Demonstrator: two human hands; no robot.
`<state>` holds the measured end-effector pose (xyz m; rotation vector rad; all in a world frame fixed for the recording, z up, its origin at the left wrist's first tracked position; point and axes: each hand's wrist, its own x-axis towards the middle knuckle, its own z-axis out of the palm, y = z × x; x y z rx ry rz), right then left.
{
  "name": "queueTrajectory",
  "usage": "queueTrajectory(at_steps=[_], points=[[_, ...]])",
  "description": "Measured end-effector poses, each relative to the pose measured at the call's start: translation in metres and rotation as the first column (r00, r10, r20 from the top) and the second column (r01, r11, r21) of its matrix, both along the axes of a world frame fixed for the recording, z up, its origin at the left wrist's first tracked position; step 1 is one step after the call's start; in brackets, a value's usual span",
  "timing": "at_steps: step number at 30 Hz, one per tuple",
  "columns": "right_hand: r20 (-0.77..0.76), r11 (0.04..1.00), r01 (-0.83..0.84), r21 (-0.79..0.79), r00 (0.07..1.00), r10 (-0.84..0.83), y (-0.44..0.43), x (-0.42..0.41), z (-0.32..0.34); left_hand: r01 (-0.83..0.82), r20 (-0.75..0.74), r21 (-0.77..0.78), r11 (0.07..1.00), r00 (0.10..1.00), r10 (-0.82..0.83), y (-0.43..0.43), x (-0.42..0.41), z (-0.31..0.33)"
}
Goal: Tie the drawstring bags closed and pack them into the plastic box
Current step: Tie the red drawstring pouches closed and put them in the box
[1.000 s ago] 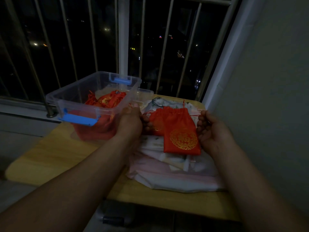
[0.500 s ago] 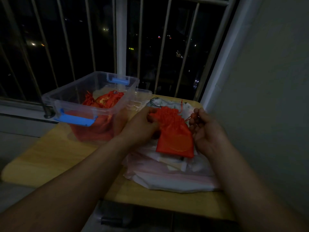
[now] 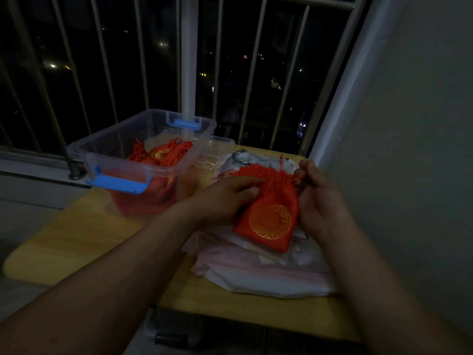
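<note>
A red drawstring bag [image 3: 268,216] with a gold round emblem lies on a pile of pale bags, its neck gathered tight. My left hand [image 3: 225,198] grips the gathered neck from the left. My right hand [image 3: 320,198] pinches the red drawstring at the bag's right side. A clear plastic box [image 3: 120,155] with blue latches stands to the left on the wooden table [image 3: 76,237]. Several red bags [image 3: 163,155] lie inside the box.
The pile of pale pink and white fabric bags [image 3: 261,272] covers the table's right part. A clear lid [image 3: 220,147] lies behind the box. Window bars [image 3: 143,60] stand behind the table; a wall [image 3: 409,149] is close on the right.
Both hands have closed on the red bag. Its neck, open and flat a second ago, is now cinched, and the bag has tilted with its emblem facing up.
</note>
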<state>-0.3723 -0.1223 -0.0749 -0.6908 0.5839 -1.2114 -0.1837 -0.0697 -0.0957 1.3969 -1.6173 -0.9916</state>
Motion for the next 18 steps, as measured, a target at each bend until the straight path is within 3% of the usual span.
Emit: queueTrajectory(at_steps=[5,10,14,16,18], points=[[-0.031,0.996,-0.088,-0.005,0.996,0.088,0.004,0.004,0.004,0.016,-0.06,-0.047,0.999,0.998,-0.019,0.003,-0.003,0.004],[-0.238,0.999,-0.039,-0.029,0.971,0.031,0.003,0.003,0.009,-0.02,-0.132,-0.095,0.995,0.991,0.008,0.007,-0.005,0.007],[-0.593,0.968,0.057,-0.246,0.781,-0.196,0.005,0.0,0.008,-0.107,-0.078,-0.159,0.981,0.992,0.095,0.008,-0.009,0.009],[-0.647,0.944,0.089,-0.319,0.707,-0.285,0.008,0.006,0.005,-0.11,-0.064,-0.155,0.982,0.993,0.101,0.009,-0.011,0.008],[-0.71,0.881,0.102,-0.461,0.553,-0.436,0.011,0.012,0.002,-0.086,-0.076,-0.153,0.984,0.994,0.075,0.009,-0.014,0.006]])
